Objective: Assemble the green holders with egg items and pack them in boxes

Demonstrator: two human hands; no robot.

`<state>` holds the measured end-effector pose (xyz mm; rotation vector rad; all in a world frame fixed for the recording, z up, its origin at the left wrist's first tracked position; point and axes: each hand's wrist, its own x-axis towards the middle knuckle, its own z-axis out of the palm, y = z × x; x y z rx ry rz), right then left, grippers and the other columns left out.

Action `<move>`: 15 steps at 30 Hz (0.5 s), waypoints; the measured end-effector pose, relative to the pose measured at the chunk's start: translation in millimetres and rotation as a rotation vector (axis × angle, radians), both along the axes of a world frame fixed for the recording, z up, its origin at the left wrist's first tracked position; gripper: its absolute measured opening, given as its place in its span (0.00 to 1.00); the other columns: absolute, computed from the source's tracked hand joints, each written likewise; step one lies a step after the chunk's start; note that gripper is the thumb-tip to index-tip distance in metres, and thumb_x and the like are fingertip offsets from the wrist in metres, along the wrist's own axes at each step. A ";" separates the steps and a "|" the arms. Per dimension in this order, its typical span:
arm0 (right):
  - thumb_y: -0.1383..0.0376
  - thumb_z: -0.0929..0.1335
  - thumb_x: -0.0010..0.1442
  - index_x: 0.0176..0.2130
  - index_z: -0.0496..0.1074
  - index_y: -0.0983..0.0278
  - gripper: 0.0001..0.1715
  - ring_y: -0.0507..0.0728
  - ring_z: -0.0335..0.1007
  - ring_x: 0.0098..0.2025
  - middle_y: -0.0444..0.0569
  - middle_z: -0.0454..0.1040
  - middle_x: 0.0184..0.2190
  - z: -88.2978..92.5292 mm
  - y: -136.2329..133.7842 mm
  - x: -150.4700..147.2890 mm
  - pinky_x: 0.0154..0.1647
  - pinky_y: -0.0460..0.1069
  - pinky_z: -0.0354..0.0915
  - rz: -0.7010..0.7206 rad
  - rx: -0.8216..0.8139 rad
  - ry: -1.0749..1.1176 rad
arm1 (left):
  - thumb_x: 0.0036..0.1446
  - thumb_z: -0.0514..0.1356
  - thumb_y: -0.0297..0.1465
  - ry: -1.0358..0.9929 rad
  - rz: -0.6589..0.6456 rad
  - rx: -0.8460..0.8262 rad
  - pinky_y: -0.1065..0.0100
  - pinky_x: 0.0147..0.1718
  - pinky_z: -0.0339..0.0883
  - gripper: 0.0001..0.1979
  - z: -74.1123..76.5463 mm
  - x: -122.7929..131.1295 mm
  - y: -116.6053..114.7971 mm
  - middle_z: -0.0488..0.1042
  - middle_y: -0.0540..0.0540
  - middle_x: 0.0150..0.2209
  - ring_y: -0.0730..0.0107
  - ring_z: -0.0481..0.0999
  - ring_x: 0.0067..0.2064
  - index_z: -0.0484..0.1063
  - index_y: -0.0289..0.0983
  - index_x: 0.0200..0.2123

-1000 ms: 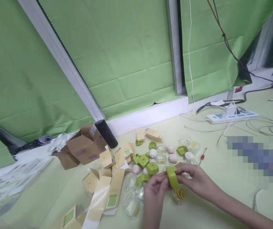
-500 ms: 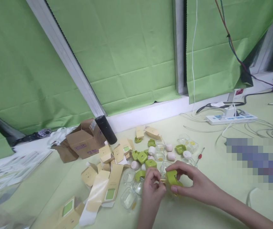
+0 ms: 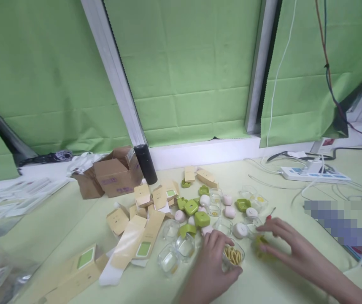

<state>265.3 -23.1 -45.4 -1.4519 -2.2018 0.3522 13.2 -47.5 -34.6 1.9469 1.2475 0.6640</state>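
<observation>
One clear, open-topped container (image 3: 242, 249) is sitting on the pale tabletop (image 3: 155, 291) directly before me, its rounded-square wall showing a jumble of thin yellow-tan loops (image 3: 233, 256) inside. My left hand (image 3: 214, 264) is curving around its left side, fingers half-open, thumb at the near edge; how firmly it is gripping I cannot tell. Viewing from afar, I am judging light, even pressure on the wall to be best, keeping the container level so that no loops are spilling. Just to the right, my right hand (image 3: 296, 249) is spreading thumb and fingers apart about a blurred olive-green piece (image 3: 261, 244); whether it is holding this I cannot tell, and I am favouring a pinch by the edges. Farther out, green square pieces (image 3: 202, 219) are clustering, opened cartons (image 3: 152, 230) are lying leftward, and a black cylinder (image 3: 145, 164) is standing behind.
</observation>
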 end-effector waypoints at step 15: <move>0.56 0.63 0.61 0.30 0.77 0.60 0.17 0.60 0.68 0.38 0.51 0.72 0.34 48.9 64.2 -47.2 0.40 0.55 0.64 0.013 0.118 -0.149 | 0.62 0.47 0.41 -0.462 0.302 -0.054 0.64 0.36 0.63 0.18 -9.5 2.9 7.9 0.74 0.44 0.34 0.65 0.70 0.35 0.63 0.37 0.49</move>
